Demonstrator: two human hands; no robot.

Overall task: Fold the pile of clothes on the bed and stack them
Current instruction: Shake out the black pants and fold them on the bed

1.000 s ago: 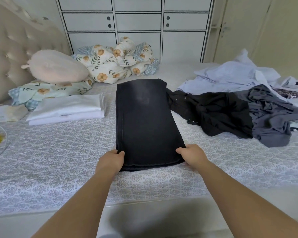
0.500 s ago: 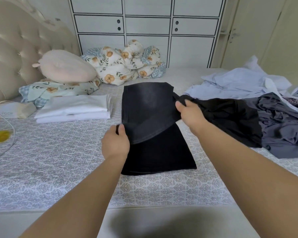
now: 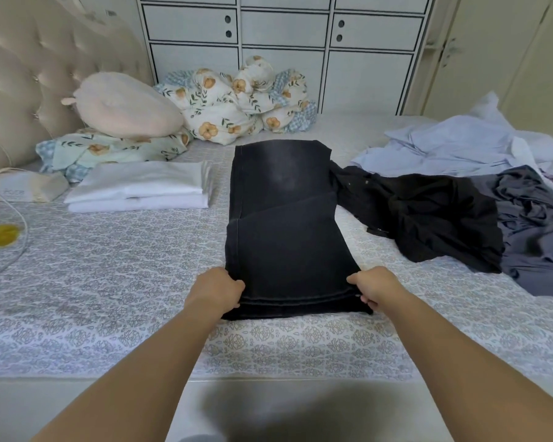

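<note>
A: Denim, by the look of it. The black jeans (image 3: 288,231) lie lengthwise mid-bed, folded once, the doubled end at 6 o'clock.

B: Hands?

A: The left hand (image 3: 216,291) grips the near-left corner and the right hand (image 3: 375,288) pinches the near-right corner, fingers curled round the layered hems.

B: How will they handle?

A: Probably heavy and fairly stiff, not slippery. I'd hold all layers at both corners so the fold keeps square.

B: And after?

A: The white folded stack (image 3: 138,189) sits at 10 o'clock; the unfolded pile (image 3: 460,199) at 2 o'clock.
</note>
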